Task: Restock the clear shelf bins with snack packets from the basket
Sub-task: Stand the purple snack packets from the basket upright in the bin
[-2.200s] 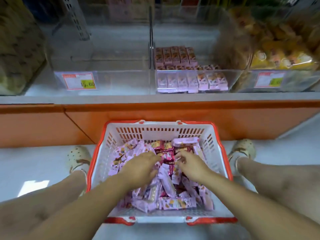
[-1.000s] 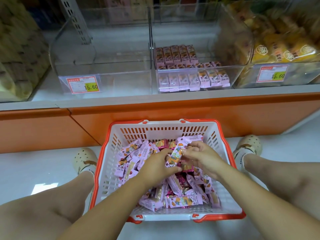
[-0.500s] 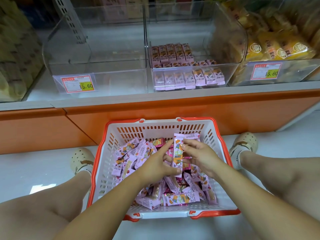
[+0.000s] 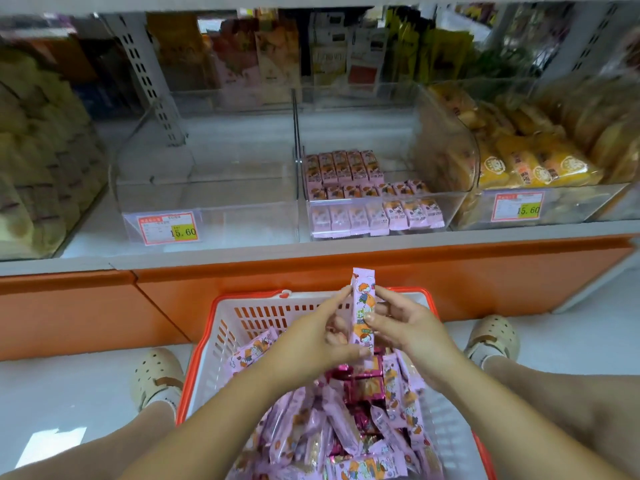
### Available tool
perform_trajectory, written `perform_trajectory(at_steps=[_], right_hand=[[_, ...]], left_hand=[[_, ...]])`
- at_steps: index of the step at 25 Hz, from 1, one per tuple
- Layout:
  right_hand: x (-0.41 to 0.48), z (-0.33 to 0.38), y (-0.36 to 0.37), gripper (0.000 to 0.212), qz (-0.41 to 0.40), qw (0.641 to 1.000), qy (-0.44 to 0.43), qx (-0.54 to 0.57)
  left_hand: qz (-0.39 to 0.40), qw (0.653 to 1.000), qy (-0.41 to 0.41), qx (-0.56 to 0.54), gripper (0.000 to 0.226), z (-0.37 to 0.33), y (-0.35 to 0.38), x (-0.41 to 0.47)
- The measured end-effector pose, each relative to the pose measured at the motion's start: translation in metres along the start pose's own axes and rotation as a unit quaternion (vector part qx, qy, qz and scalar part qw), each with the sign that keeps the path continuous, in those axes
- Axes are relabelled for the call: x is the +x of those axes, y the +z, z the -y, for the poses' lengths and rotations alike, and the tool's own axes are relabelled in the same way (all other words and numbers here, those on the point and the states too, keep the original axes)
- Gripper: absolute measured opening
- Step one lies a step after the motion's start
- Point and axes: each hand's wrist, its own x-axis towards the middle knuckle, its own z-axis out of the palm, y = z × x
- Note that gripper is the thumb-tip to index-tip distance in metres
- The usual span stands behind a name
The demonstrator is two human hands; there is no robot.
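fingers of the left hand (image 4: 320,336) and right hand (image 4: 403,327) pinch one slim glossy pink packet (image 4: 362,315) upright, frame centre, above the slotted plastic basket (image 4: 242,327).

- The pink snack packet (image 4: 362,313), earlier down among the basket's heap, now stands upright above the basket rim (image 4: 311,293).
- The left hand (image 4: 311,336) and the right hand (image 4: 408,327) are raised, pinching it.

One head-worn camera (wide-angle) looks forward and down, close over the basket (image 4: 242,317), facing shelf bins (image 4: 207,188).
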Motion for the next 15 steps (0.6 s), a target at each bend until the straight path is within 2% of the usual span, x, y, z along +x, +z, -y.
perform_trajectory(at_steps=[2,3,5,7,10,12,15], right_hand=[[0.002,0.041,-0.002,0.040,-0.021,0.998,-0.059,0.000],[0.006,0.064,-0.005,0.038,-0.043,0.995,-0.088,-0.003],[0.017,0.110,-0.012,0.036,-0.088,0.985,-0.148,-0.008],[0.040,0.152,-0.019,0.034,-0.118,0.971,-0.202,-0.044],[0.101,0.192,-0.033,0.037,-0.167,0.958,-0.203,-0.113],[0.150,0.202,-0.043,0.040,-0.207,0.946,-0.165,-0.187],[0.211,0.198,-0.052,0.032,-0.229,0.903,-0.090,-0.352]], left_hand=[[-0.075,0.992,0.066,0.078,0.074,-0.027,-0.031,0.009],[-0.129,0.977,0.106,0.130,0.068,-0.040,-0.049,0.014],[-0.225,0.927,0.178,0.243,0.064,-0.057,-0.080,0.027],[-0.268,0.885,0.198,0.324,0.067,-0.067,-0.107,0.045],[-0.255,0.876,0.169,0.372,0.069,-0.068,-0.133,0.076],[-0.238,0.878,0.171,0.378,0.071,-0.062,-0.141,0.090],[-0.224,0.882,0.184,0.370,0.075,-0.055,-0.150,0.098]])
